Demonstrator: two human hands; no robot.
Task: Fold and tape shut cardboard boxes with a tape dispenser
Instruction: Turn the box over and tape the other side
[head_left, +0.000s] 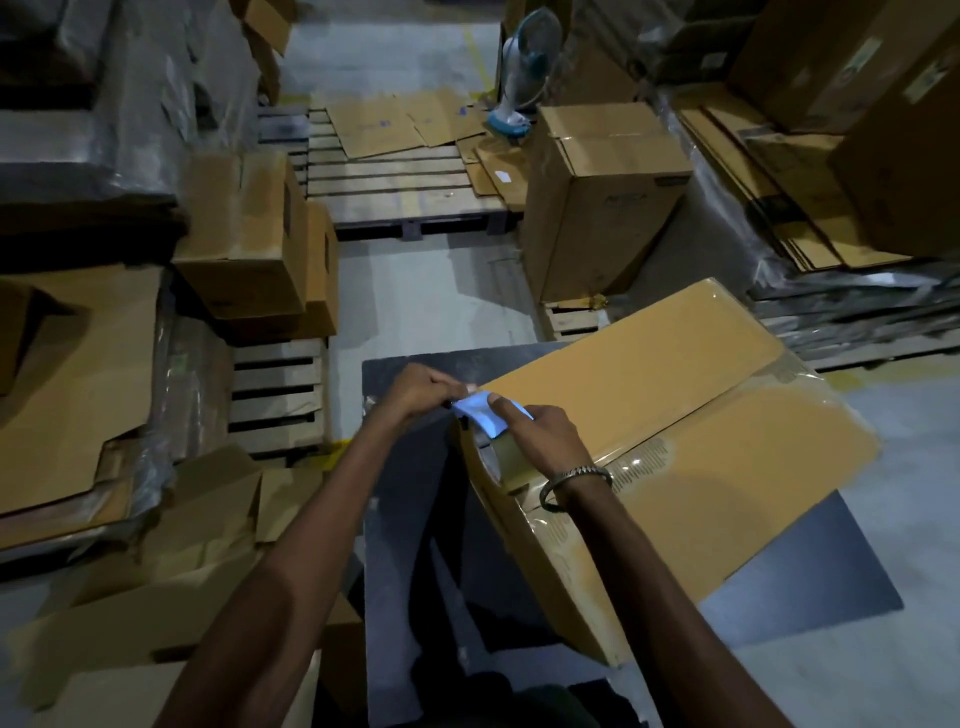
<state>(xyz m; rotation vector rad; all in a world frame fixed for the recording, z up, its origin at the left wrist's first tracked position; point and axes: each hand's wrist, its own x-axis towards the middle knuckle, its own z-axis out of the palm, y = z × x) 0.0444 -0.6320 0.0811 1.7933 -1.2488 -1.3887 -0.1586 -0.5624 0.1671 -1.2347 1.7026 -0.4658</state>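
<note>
Both hands working at box (675, 415) near corner: left hand (421, 389) pinching tape (480, 413); right hand (545, 436) gripping dispenser (491, 457).

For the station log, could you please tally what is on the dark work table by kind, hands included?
Cardboard box, seam taped: 1
Tape dispenser, blue, on the box's near end: 1
Hands on the dispenser: 2, left hand and right hand
Total: 4
</note>
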